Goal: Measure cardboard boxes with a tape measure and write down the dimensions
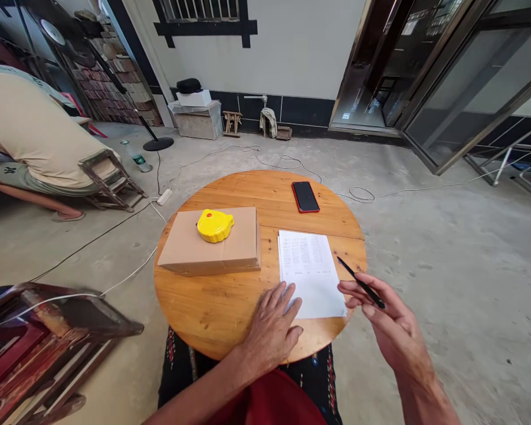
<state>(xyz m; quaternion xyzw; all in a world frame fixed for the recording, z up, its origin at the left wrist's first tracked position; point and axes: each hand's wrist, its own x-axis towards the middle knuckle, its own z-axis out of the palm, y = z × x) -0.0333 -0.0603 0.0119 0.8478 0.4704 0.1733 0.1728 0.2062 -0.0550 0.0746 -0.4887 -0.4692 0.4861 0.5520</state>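
Note:
Sheets of white paper (315,289) with rows of small marks on the upper half lie on a round wooden table (203,301). My left hand (275,321) rests with fingers spread over the paper's lower left edge and the tabletop. To the right of the paper, my right hand (389,316) holds a black pen (363,282) between thumb and fingers, its tip pointing up and left, apart from the page. A yellow tape measure (215,225) sits on a closed cardboard box (221,260) at the left. Beyond the paper lies a dark phone with a red edge (305,196).
A person in a light shirt (39,130) sits on a low wooden stool (115,180) at the left. A wooden chair (62,348) stands at lower left. Cables and a white power strip (164,196) run across the concrete floor, near a plastic bottle (139,159).

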